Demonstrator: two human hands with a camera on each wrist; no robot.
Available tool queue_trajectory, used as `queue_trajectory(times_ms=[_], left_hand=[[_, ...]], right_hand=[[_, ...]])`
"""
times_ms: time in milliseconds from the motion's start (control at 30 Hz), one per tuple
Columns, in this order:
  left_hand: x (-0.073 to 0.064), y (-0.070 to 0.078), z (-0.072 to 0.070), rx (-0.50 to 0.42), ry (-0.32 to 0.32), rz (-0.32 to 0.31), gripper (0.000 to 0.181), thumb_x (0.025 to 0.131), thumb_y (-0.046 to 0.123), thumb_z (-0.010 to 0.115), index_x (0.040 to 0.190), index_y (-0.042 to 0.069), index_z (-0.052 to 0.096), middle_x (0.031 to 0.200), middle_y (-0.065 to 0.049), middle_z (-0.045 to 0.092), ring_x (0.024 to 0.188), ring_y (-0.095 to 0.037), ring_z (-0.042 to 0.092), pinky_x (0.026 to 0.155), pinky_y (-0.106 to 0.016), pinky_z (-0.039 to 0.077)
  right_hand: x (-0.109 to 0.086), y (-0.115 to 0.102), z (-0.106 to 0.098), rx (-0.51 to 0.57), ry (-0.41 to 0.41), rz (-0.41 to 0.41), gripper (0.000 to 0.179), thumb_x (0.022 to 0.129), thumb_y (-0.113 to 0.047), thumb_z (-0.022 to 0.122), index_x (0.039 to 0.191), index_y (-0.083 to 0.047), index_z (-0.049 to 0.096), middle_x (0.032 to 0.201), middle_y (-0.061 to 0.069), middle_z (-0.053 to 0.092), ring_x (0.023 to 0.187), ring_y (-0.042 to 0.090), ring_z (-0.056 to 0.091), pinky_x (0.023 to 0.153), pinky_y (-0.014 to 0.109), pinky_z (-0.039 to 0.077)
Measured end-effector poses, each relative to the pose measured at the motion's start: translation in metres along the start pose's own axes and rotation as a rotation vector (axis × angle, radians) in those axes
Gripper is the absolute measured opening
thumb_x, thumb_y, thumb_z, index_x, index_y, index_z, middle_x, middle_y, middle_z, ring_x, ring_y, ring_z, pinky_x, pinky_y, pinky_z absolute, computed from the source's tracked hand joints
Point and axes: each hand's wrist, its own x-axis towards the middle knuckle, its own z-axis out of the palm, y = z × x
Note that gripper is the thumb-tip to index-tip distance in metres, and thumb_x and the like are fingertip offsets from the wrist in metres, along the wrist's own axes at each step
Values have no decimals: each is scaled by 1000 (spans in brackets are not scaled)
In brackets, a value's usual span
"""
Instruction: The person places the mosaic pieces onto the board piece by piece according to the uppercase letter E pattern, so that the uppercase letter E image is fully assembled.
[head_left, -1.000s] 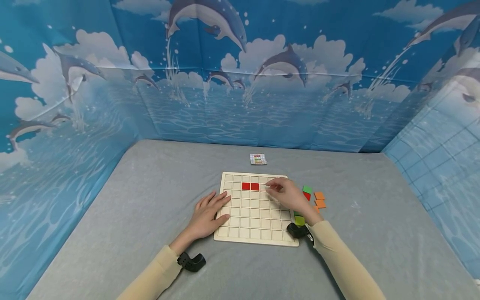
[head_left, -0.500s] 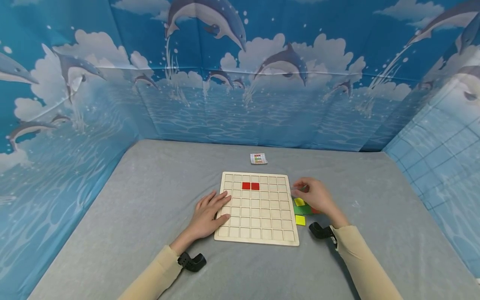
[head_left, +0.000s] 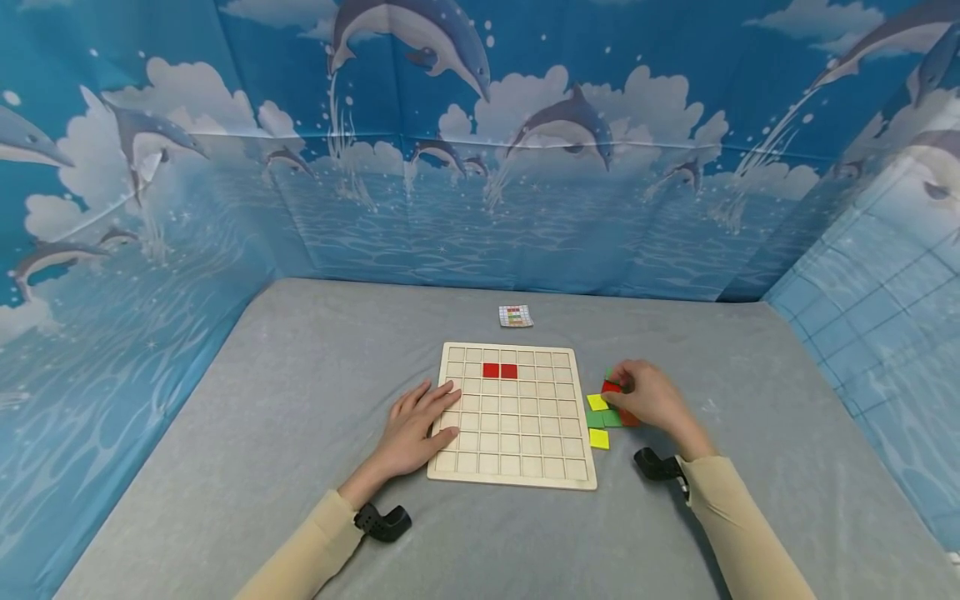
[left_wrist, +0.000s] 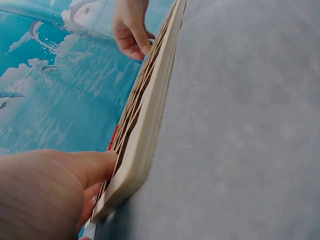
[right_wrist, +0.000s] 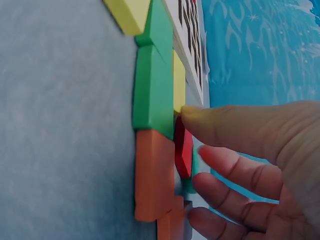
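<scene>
In the head view my left hand (head_left: 411,429) rests with spread, nearly straight fingers on the left edge of a wooden grid board (head_left: 512,458). Its thumb lies over the board's edge (left_wrist: 142,135) in the left wrist view. Two red square tiles (head_left: 500,371) sit side by side in the board's upper rows. Right of the board, my right hand (head_left: 652,396) is at the pile of tiles, thumb and forefinger bent at opposite edges of a red tile (right_wrist: 184,150). A yellow tile (right_wrist: 178,82) lies beside the thumb tip. The hand partly hides the pile.
Green tiles (head_left: 603,419), an orange tile (right_wrist: 154,175) and another yellow tile (head_left: 599,439) lie close to the board's right edge. A small card with a coloured grid (head_left: 515,316) lies behind the board. A dolphin-print curtain (head_left: 420,225) borders the grey table (head_left: 315,350).
My right hand has moved from over the board's upper rows rightward to the tile pile, its fingers coming down at a red tile. The left hand has stayed in place.
</scene>
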Motion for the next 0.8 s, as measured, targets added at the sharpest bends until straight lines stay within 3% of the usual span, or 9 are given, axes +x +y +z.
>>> queue_trajectory(times_ms=[300, 800], left_hand=[[0, 1, -1, 5, -2, -1, 54, 96, 34, 55, 145, 14, 42, 151, -5, 32, 140, -34, 16, 105, -56, 10], [0, 1, -1, 4, -4, -4, 54, 96, 33, 55, 145, 14, 43, 151, -5, 32, 140, -34, 16, 106, -56, 9]], right_hand=[[-2, 2, -3, -6, -50, 58, 27, 84, -21, 73, 97, 1, 65, 85, 9, 60, 72, 23, 52, 61, 35, 44], [-3, 1, 2, 1, -20, 61, 23, 84, -15, 73, 94, -3, 55, 80, 7, 56, 68, 22, 49, 57, 33, 39]])
